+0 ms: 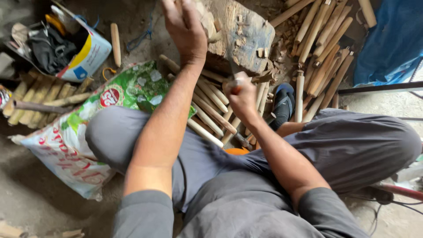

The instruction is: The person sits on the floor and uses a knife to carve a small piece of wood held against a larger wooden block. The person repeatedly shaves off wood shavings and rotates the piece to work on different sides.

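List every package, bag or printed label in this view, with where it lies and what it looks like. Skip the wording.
Printed sack: on the floor left of the person's knee, lying flat; white with red print, green patterned upper part and a round red emblem.
Open bag: top left, white with yellow and blue patches, dark cloth stuffed inside.
Small packet: far left edge, mostly cut off; reddish and white.
No signs or screens visible.

This is a small wood workshop on the ground. A big chopping block (242, 37) sits on the dirt floor (31, 198), with wood chips (282, 48) all around it. Lots of cut sticks (321, 48) lie in piles. Old sacks (66, 145) lie nearby too.
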